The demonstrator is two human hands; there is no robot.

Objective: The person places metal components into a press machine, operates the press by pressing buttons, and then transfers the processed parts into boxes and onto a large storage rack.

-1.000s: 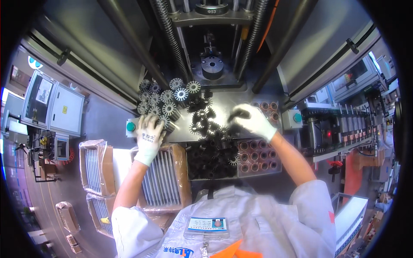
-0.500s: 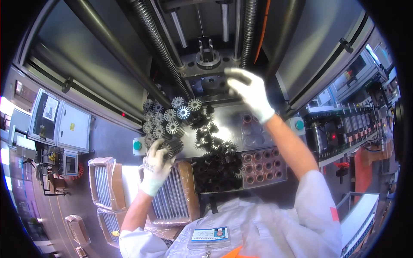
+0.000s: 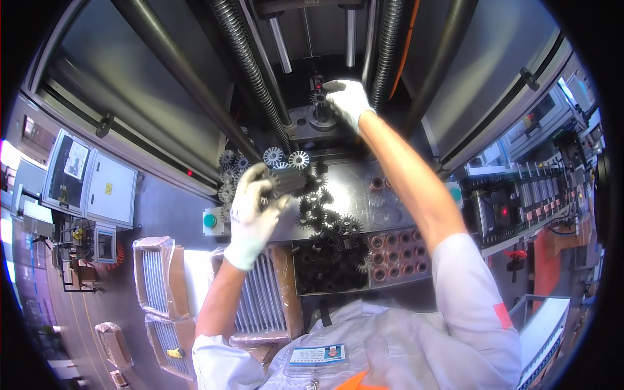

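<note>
My left hand point(image 3: 250, 211), in a white glove, is closed round a dark slotted metal core point(image 3: 289, 182), a toothed cylinder lying on its side, held above the table. At the back, my gloved right hand point(image 3: 351, 103) reaches to the round press fixture point(image 3: 322, 120). Its fingers close at the edge of a toothed piece point(image 3: 318, 99) there; part of the grip is hidden. More slotted cores point(image 3: 273, 156) stand grouped at the back left. Black toothed discs point(image 3: 318, 201) lie loosely across the middle of the metal table point(image 3: 348, 175).
A clear tray of copper-coloured rings point(image 3: 396, 255) lies at the table's front right. Beside it is a heap of black parts point(image 3: 328, 266). Wrapped boxes of metal rods point(image 3: 257, 302) stand front left. Green buttons point(image 3: 210, 220) flank the table; steel columns point(image 3: 185, 71) rise round the fixture.
My left hand has lifted a core from the group and moved right with it. My right hand has gone further back and left to the fixture, where a toothed piece now shows.
</note>
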